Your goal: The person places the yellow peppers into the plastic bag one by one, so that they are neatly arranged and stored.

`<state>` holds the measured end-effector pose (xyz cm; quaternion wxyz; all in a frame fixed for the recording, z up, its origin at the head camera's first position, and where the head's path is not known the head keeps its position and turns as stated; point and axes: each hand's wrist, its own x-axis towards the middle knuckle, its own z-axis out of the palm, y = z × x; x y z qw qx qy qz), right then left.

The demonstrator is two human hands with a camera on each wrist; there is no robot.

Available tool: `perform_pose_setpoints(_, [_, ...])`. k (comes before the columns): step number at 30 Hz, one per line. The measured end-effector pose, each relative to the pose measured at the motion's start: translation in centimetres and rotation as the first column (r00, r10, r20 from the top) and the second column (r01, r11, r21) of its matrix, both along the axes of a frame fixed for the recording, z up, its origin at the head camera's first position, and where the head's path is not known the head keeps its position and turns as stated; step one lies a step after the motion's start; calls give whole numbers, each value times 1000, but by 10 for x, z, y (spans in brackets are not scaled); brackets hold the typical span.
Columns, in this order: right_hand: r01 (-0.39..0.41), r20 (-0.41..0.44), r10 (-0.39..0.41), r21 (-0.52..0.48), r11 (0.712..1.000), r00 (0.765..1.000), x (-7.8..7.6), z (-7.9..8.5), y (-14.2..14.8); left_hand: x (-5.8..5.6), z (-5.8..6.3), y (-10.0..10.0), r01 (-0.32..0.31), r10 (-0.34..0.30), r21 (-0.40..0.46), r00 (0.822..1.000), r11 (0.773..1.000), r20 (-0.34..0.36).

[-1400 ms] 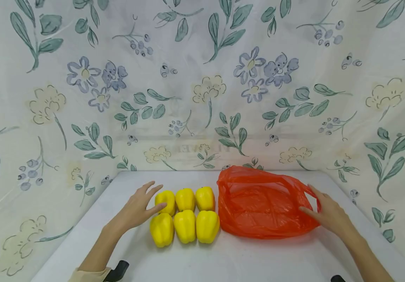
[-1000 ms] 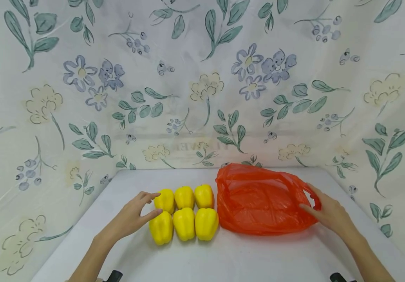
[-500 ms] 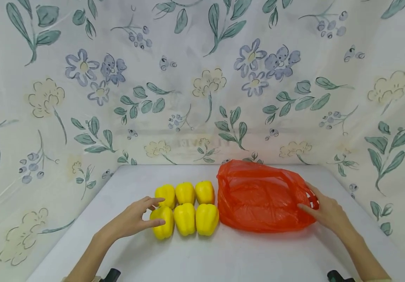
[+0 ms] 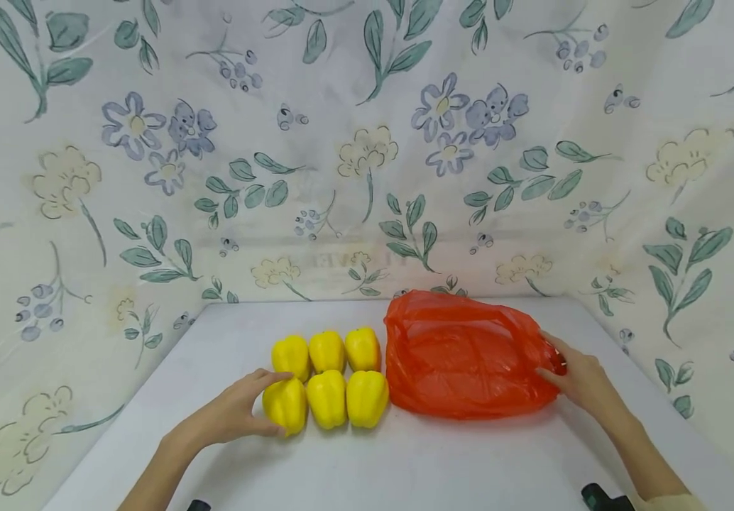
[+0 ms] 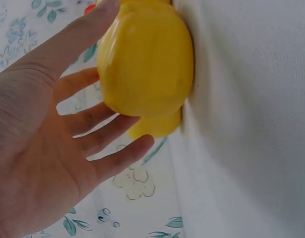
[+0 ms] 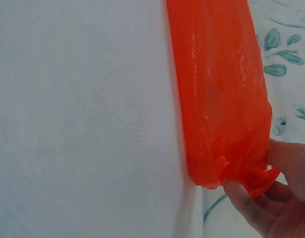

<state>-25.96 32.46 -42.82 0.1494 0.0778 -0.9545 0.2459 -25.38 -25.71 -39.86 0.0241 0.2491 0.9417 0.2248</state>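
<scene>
Several yellow bell peppers stand in two touching rows left of a red plastic bag. My left hand is at the front-left yellow bell pepper, thumb on its near side and fingers on its far side. The left wrist view shows the same pepper on the table, with the ring and little fingers loosely extended past it. My right hand grips the bag's right end. In the right wrist view, the bag's handle is bunched between thumb and fingers. The bag's contents cannot be made out.
The white table has its back edge against a floral curtain. The other peppers of the front row sit close beside the left hand's one, with the back row just behind.
My left hand has come down from beside the back-left pepper to the front-left one and drawn in around it. My right hand has gathered the bag's handle, narrowing its opening. The view shifts slightly.
</scene>
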Motion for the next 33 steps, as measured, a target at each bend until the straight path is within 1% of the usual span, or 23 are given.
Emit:
perform_pose_setpoints(4, [-4,-18,3,-7,1000,1000,3,-2,1,-1,-2,1,22,-22,2,1000,1000,-11])
perform_pose_setpoints(6, [-3,-15,3,-16,1000,1000,4,-3,2,-1,-3,1,20,-20,3,1000,1000,-9])
perform_pose_setpoints(10, [6,14,-6,-34,999,1000,6,-3,3,0,-5,2,17,-17,7,999,1000,27])
perform_pose_setpoints(12, [18,31,-17,-33,999,999,6,-2,3,0,-6,4,18,-18,10,999,1000,49])
perform_pose_setpoints(15, [34,59,-32,-24,999,998,6,0,3,1,-7,7,21,-22,15,998,1000,63])
perform_pose_setpoints(17, [38,78,-36,-23,999,996,5,1,3,1,-9,9,17,-18,14,998,1000,55])
perform_pose_setpoints(21, [27,104,-22,-48,998,994,4,1,3,1,-13,12,-10,10,9,1000,1000,26])
perform_pose_setpoints(25, [26,116,-19,-59,998,993,2,1,2,2,-14,11,-46,46,5,999,999,26])
perform_pose_setpoints(28, [35,117,-28,-55,998,993,0,2,1,1,-13,10,-52,52,3,998,999,22])
perform_pose_setpoints(33, [39,109,-32,-58,998,994,-1,4,1,-4,-12,7,-37,37,10,999,999,2])
